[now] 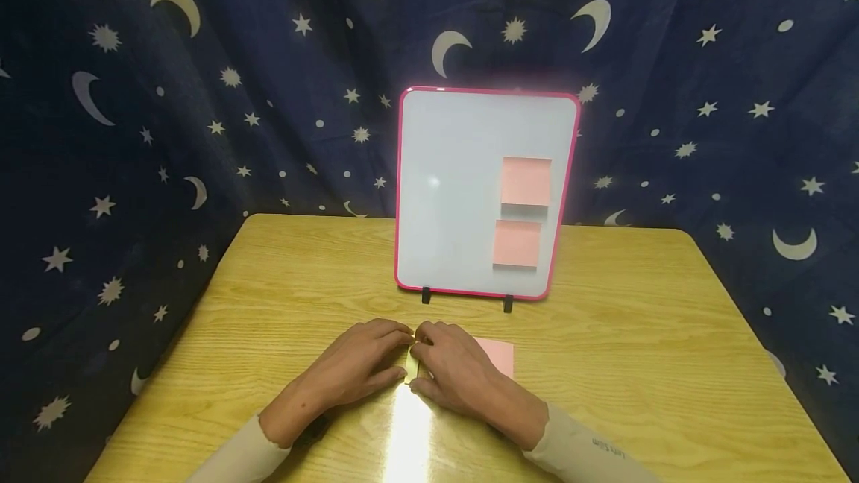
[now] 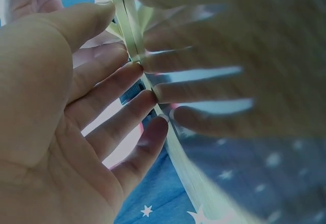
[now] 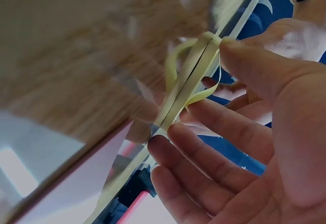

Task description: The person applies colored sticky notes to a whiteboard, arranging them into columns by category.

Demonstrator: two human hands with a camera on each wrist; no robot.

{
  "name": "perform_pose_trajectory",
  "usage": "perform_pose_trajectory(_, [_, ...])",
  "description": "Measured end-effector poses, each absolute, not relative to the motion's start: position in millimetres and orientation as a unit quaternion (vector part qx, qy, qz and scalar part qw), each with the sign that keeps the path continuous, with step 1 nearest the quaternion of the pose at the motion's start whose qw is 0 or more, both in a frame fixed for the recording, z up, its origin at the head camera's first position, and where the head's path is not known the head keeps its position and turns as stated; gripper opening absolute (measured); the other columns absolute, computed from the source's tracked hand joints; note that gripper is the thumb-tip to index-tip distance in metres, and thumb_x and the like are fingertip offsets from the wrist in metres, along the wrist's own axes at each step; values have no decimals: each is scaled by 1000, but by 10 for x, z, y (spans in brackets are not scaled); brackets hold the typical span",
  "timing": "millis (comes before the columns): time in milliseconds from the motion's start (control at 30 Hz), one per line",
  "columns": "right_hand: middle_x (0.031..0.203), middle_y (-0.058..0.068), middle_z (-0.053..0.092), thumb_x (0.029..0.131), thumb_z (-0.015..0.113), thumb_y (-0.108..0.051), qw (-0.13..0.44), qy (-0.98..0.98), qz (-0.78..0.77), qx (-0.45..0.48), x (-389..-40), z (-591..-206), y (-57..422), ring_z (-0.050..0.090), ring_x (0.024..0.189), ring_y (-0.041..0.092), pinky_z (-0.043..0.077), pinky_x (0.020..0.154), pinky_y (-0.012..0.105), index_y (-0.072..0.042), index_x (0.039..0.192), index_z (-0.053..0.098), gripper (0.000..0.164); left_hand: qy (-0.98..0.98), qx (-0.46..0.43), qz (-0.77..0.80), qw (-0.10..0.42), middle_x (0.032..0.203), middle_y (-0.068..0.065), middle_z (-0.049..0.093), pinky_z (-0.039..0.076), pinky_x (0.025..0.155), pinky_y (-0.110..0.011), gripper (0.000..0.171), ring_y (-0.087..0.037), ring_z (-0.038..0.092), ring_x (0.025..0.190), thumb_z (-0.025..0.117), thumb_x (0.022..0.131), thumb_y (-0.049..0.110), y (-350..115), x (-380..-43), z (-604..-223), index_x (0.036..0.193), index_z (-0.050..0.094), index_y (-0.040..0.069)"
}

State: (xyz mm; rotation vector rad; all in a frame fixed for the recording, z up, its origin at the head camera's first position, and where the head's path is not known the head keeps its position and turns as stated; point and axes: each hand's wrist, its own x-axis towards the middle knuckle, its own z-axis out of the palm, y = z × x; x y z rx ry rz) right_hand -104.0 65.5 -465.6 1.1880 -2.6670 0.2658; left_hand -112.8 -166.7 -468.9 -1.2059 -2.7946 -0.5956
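A small pad of yellow sticky notes [image 1: 411, 365] lies on the table between my hands, mostly covered by them. In the right wrist view a thin yellow sheet [image 3: 204, 96] bows away from the pad's side. My right hand [image 1: 451, 365] pinches at this sheet and the pad, thumb at one end and forefinger toward the other, remaining fingertips down at the tabletop. From the left, my left hand [image 1: 356, 364] holds the pad's edge with thumb and forefinger, its other fingers spread along the table. Pink sticky notes [image 1: 498, 356] lie partly behind my right hand.
Beyond my hands a whiteboard [image 1: 450, 192] with a pink frame stands upright on small black feet [image 1: 426, 295]. Two pink notes, an upper one [image 1: 526, 181] and a lower one [image 1: 517, 244], stick to its right side. A dark curtain [image 1: 302, 58] hangs behind the wooden table [image 1: 637, 334].
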Motion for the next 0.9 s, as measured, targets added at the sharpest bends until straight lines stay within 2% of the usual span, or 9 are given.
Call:
perform_pose_trajectory(133, [112, 0, 66, 80, 88, -53, 92, -912, 81, 392, -1032, -4648, 628, 64, 93, 18, 54, 85, 34, -16, 92, 74, 42, -902, -386, -191, 22, 137, 2, 67, 49, 111, -43, 43, -18, 60, 132, 78, 96, 34, -1672, -1127, -4687, 134, 69, 15])
perform_pose_trajectory(333, [110, 1, 66, 82, 87, -52, 89, -917, 40, 388, -1012, -4624, 581, 65, 94, 19, 55, 87, 34, -17, 90, 78, 37, -901, -387, -195, 26, 136, 2, 67, 49, 110, -43, 43, -19, 61, 132, 78, 96, 34, -1679, -1128, -4681, 133, 70, 14])
perform_pose_trajectory(500, [113, 3, 67, 83, 88, -52, 92, -914, 40, 393, -997, -4629, 585, 66, 96, 19, 56, 87, 35, -18, 94, 81, 36, -900, -388, -197, 22, 137, 2, 67, 49, 111, -44, 49, -19, 60, 132, 81, 93, 37, -1686, -1130, -4681, 134, 69, 13])
perform_pose_trajectory(733, [112, 4, 69, 89, 83, -37, 116, -907, 59, 401, -1011, -4653, 604, 67, 94, 19, 57, 84, 35, -18, 91, 81, 19, -900, -391, -191, 22, 135, 3, 68, 49, 110, -43, 51, -18, 61, 130, 83, 90, 42, -1681, -1133, -4684, 132, 70, 15])
perform_pose_trajectory(900, [105, 2, 68, 97, 75, -36, 132, -903, 60, 404, -1009, -4660, 606, 66, 88, 17, 56, 82, 35, -17, 87, 78, 22, -899, -394, -190, 18, 136, 2, 67, 49, 111, -43, 53, -18, 61, 130, 82, 91, 42, -1682, -1132, -4677, 134, 69, 14])
